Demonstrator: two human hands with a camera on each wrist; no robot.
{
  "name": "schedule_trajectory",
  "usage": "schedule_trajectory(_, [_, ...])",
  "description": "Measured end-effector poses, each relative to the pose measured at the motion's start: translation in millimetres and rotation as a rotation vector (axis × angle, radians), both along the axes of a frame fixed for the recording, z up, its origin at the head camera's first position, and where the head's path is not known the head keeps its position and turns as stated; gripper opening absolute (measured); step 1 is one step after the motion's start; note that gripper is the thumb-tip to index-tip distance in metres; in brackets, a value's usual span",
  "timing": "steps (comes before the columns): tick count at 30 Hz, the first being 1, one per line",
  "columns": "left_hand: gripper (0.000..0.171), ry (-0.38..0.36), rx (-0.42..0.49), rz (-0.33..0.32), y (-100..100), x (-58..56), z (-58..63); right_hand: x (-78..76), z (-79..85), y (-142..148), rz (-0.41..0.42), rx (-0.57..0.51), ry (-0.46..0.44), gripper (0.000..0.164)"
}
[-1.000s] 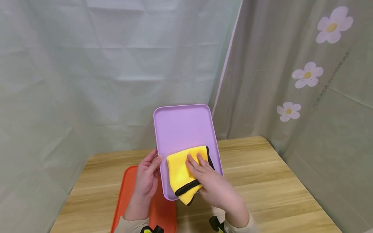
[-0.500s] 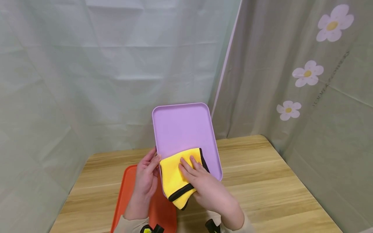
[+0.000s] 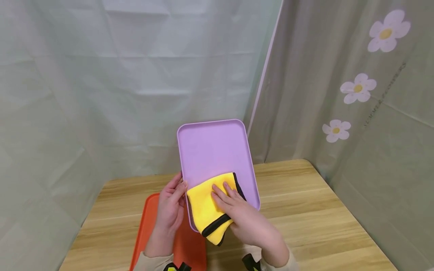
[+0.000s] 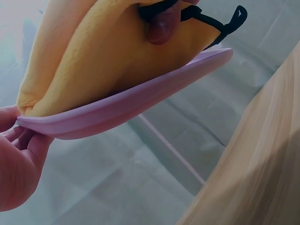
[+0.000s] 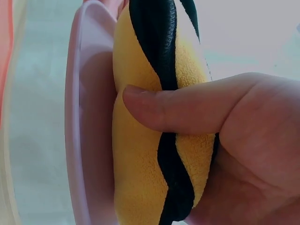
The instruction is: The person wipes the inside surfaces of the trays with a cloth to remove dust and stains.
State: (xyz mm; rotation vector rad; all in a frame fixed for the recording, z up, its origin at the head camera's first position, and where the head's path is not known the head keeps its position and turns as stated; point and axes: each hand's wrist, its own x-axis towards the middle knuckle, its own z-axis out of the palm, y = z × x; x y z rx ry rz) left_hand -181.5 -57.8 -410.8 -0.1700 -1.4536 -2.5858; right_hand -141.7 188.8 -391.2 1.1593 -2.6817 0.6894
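Note:
A purple tray [image 3: 215,150] is held up at a tilt over the table, its inner face toward me. My left hand [image 3: 170,206] grips its left rim, thumb in front and fingers behind, as the left wrist view also shows. A folded yellow cloth [image 3: 202,205] with black edging covers the tray's lower part and hangs past its bottom edge. My right hand [image 3: 249,222] holds this cloth against the tray, fingers spread over its face. In the right wrist view the thumb [image 5: 173,108] lies across the cloth's folded side.
Under the left forearm an orange tray [image 3: 190,244] lies on the wooden table [image 3: 315,218], partly hidden. Pale curtains [image 3: 152,75] stand behind and on both sides, with printed flowers [image 3: 358,88] at right. Both wrists wear dark camera mounts.
The right hand slid the cloth left and slightly down across the tray, then a little back to the right. The left hand and purple tray stayed almost in place.

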Motion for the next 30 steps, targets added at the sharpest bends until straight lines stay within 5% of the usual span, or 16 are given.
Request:
schedule_trajectory(20, [0.036, -0.007, 0.026, 0.008, -1.9, -1.4, 1.2, -6.5, 6.0, 31.7, -0.037, -0.068, -0.157, 0.088])
schedule_trajectory(30, [0.036, -0.001, 0.043, 0.016, -1.8, -1.1, 2.0, -10.0, 4.7, 40.1, -0.068, -0.088, -0.181, 0.071])
